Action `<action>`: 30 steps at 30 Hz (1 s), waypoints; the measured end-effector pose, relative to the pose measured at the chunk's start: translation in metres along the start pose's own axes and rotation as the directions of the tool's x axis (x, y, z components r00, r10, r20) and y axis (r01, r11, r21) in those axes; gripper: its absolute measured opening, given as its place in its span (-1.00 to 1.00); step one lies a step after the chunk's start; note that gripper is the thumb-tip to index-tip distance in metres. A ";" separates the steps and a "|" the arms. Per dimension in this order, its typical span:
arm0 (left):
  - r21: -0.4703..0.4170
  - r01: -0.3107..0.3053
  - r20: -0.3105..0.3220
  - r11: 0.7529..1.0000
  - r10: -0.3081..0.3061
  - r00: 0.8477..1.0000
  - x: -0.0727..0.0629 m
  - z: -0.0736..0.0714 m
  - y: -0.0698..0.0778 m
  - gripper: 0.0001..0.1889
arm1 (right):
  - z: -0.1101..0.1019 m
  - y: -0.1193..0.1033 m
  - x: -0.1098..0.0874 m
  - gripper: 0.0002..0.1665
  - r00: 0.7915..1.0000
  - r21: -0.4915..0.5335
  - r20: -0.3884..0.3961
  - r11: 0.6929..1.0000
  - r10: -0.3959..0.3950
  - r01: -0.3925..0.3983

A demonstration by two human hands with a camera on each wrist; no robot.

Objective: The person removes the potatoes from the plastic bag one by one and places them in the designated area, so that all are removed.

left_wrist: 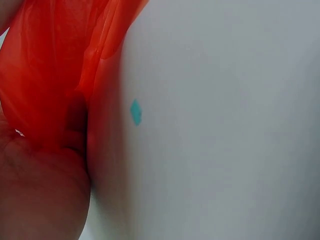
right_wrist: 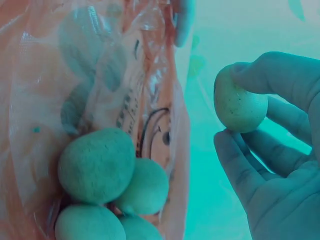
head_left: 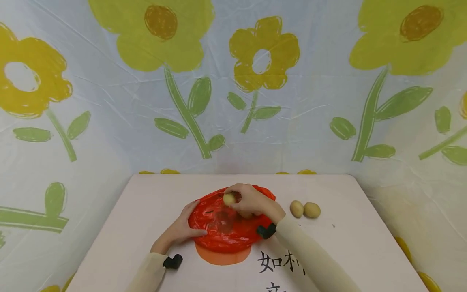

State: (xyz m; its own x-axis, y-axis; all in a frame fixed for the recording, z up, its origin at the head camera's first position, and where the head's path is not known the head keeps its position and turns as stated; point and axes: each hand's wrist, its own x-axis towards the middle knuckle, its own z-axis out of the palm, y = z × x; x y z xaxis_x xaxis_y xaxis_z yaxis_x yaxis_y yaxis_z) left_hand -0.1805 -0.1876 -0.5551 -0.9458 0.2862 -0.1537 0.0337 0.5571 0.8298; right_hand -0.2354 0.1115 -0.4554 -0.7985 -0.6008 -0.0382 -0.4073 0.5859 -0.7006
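My right hand (head_left: 251, 199) pinches a small yellowish potato (head_left: 229, 199) between thumb and fingertips, above the red plastic bag (head_left: 228, 239). The right wrist view shows this potato (right_wrist: 241, 102) apart from the bag. Several more potatoes (right_wrist: 97, 165) lie at the bag there, and darker round shapes show through its thin film. At the bag's left side, my left hand (head_left: 182, 227) holds the bag's edge, its thumb on the near side. The left wrist view has the red film (left_wrist: 47, 75) against the palm, with part of the fingers hidden.
Two potatoes (head_left: 312, 210) lie side by side on the white table (head_left: 350, 239), right of the bag. Black characters (head_left: 270, 261) and an orange patch (head_left: 223, 257) mark the near tabletop. A flower-patterned cloth (head_left: 310, 142) hangs behind the table and along its sides.
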 end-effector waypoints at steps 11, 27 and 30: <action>-0.007 0.017 0.001 1.000 -0.017 1.000 0.002 -0.001 0.003 0.22 | -0.028 0.009 -0.018 -0.54 0.987 0.017 -0.140 0.997 -0.076 0.079; -0.011 0.014 0.000 1.000 -0.014 1.000 -0.001 0.003 0.001 0.23 | -0.044 0.032 -0.057 -0.51 0.969 0.119 -0.242 0.990 -0.042 0.073; -0.003 0.006 -0.005 1.000 -0.006 1.000 0.000 0.001 0.001 0.22 | -0.046 0.037 -0.062 -0.51 0.964 0.122 -0.263 0.990 -0.036 0.070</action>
State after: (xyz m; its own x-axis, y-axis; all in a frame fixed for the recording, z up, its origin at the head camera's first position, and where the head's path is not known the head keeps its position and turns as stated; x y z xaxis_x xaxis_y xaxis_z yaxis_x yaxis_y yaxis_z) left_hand -0.1803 -0.1857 -0.5548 -0.9477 0.2786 -0.1559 0.0270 0.5565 0.8304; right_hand -0.2212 0.1957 -0.4459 -0.8720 -0.4568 0.1758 -0.4050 0.4718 -0.7831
